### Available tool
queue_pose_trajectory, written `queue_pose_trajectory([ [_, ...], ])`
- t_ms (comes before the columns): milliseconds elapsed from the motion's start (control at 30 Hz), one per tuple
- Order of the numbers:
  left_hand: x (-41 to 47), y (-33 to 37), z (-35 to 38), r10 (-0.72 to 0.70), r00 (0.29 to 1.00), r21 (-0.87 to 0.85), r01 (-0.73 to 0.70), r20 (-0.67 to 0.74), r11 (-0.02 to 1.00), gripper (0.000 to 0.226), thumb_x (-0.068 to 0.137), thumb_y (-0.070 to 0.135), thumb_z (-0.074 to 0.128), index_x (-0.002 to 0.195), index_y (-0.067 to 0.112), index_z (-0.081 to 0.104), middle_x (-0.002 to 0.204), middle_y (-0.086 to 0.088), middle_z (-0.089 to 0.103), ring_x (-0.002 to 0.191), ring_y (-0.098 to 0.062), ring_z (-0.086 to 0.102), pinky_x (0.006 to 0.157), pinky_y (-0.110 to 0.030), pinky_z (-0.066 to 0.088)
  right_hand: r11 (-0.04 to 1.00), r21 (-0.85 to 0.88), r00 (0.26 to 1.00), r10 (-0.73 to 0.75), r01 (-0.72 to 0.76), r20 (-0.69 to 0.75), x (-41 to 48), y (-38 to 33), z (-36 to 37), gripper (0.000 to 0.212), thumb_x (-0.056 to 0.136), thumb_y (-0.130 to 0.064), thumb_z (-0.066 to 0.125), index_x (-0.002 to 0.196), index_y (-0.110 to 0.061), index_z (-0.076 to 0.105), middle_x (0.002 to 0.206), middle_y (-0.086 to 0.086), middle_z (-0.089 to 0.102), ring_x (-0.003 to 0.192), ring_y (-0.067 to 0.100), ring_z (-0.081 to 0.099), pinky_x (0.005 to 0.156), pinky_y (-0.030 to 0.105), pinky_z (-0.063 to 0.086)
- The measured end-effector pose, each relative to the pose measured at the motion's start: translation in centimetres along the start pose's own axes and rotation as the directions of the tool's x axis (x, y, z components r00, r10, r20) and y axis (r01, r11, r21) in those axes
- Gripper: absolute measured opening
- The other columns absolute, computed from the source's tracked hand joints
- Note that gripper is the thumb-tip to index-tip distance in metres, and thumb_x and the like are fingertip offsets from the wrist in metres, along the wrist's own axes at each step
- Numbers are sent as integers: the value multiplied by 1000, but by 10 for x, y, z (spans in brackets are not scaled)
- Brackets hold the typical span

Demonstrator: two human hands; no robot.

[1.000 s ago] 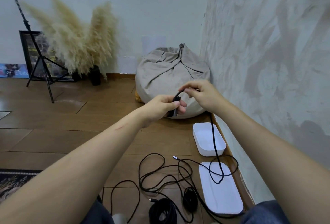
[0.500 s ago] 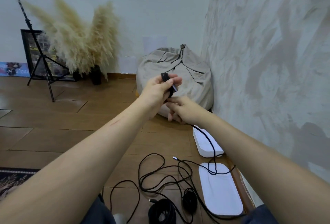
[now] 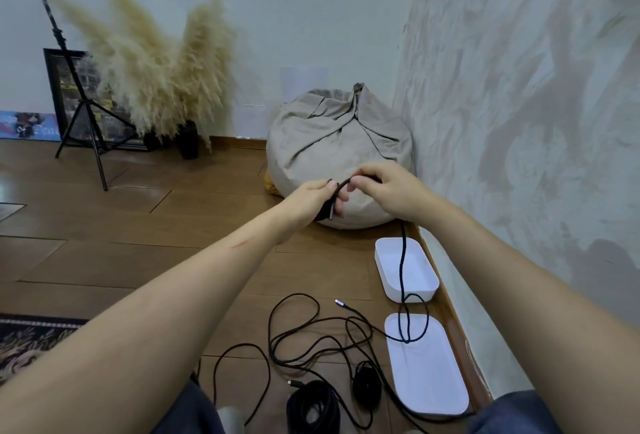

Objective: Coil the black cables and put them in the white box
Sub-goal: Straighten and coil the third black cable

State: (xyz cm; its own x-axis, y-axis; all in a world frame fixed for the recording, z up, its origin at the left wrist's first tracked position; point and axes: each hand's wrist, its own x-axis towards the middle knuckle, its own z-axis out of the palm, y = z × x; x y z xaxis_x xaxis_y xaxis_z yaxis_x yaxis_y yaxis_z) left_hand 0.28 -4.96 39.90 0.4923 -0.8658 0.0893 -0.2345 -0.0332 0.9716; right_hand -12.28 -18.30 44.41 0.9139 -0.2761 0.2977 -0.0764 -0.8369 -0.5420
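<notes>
My left hand grips a small bundle of black cable loops with a plug end hanging below the fingers. My right hand pinches the same black cable just beside the left hand, laying a bend over the bundle. From there the cable drops across the open white box and loops onto the white lid lying in front of it. More loose black cable lies tangled on the wooden floor, and two coiled black bundles sit near my knees.
A grey beanbag sits in the corner behind my hands. The textured wall runs close along the right. A tripod, pampas grass in a dark vase and a patterned rug stand to the left.
My right hand rose from below the left hand to beside it, bringing another length of cable over the bundle. My left hand dropped slightly and still holds the loops.
</notes>
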Motion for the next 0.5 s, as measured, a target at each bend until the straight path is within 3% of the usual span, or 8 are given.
queue_pose_trajectory([
  [100,-2,9,9,-9,997,-146,19,71,989,38,112,30,35,101,5,62,74,-1,58,72,-15,62,90,-36,53,999,51,992,1,5,-128,2,9,1,21,101,-16,54,91,-12,72,67,-15,58,66,-1,51,68,24,36],
  [167,-6,15,15,28,994,-72,-21,105,997,32,112,28,37,102,6,60,75,0,55,74,-13,62,82,-25,51,995,92,983,-9,26,-182,2,10,0,20,101,-16,56,87,-18,70,66,-19,61,65,-2,52,67,23,37],
  [233,-8,18,20,88,988,-5,-88,131,996,23,111,20,40,105,9,59,78,2,55,79,-11,63,82,-23,50,988,150,976,-1,35,-218,1,10,-1,19,100,-15,56,87,-19,69,65,-23,62,62,-3,53,64,18,37],
  [367,-9,20,19,115,984,-13,-115,133,993,20,110,14,41,112,6,59,83,3,59,86,-10,65,86,-24,52,950,310,973,107,-39,-206,-2,11,0,14,101,-17,55,99,-14,69,84,5,69,68,9,66,57,20,48],
  [500,-8,18,16,78,985,-31,-74,151,997,26,109,9,40,124,-2,58,89,0,63,90,-14,65,86,-24,52,913,404,977,136,-59,-165,-4,13,6,16,102,-15,55,105,-8,69,98,16,71,79,14,67,70,32,59],
])
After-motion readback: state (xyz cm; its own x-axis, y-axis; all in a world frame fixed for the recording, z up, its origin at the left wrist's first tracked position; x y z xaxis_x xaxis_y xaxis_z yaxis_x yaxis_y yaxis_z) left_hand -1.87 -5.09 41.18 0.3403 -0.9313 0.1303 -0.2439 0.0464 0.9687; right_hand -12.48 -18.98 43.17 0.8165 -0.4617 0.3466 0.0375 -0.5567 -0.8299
